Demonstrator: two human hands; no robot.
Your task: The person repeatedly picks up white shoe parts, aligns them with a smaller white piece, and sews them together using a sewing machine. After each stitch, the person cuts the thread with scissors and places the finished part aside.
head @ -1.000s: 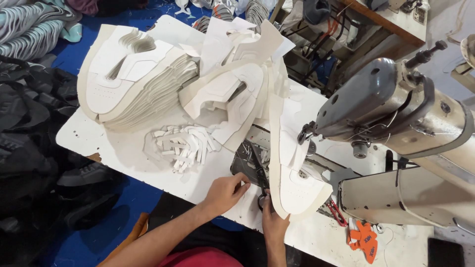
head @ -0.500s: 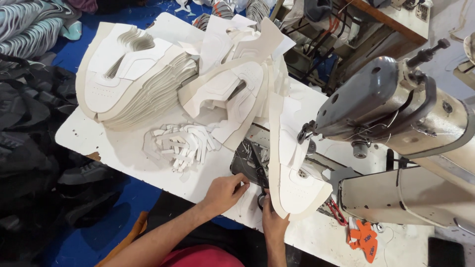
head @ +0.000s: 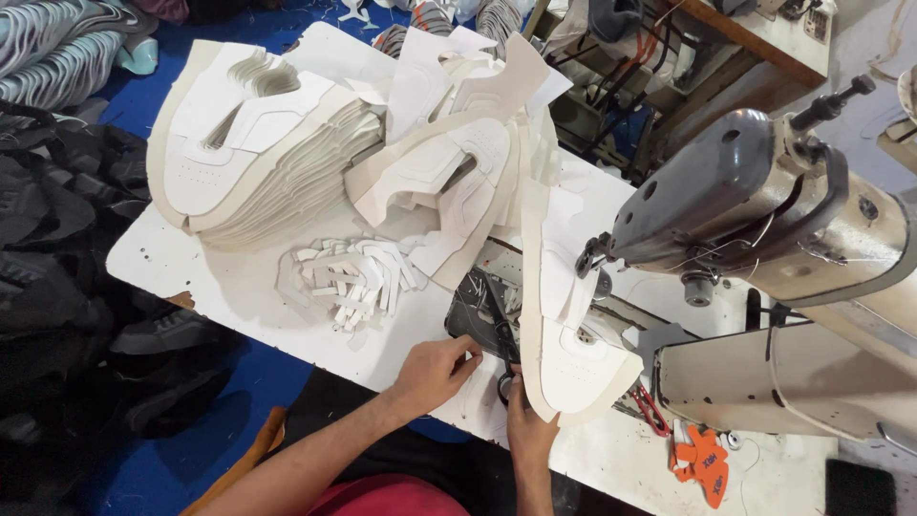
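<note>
Both hands are working at the near edge of the white table [head: 191, 277], at about 6 o'clock in the view. The left hand [head: 435, 373] is resting on the tabletop with fingers curled inward, pinching at the near corner of a dark grey cut piece [head: 478, 311]. Whether it has the piece gripped is hard to tell. Compared with a second ago the left hand is sitting slightly closer to that dark piece; otherwise it is holding the same spot.

The right hand [head: 525, 420] is coming up from 6 o'clock, fingers closed against the lower edge of a long stack of white cut panels [head: 564, 325] that is lying between the dark piece and the sewing machine [head: 755, 220]. Black scissors [head: 499, 349] are lying across the dark piece, handles just by the right fingertips. That hand is not shifting noticeably across the frames.

At 10 o'clock a tall pile of white shoe-upper panels [head: 248, 162] is standing unchanged. Small white strips [head: 353, 277] are lying loose at centre, well apart from both hands. An orange tag [head: 702, 463] is lying at 4 o'clock, beside a red-handled tool [head: 650, 411]. Dark fabric bundles [head: 57, 248] are lying at 9 o'clock.
</note>
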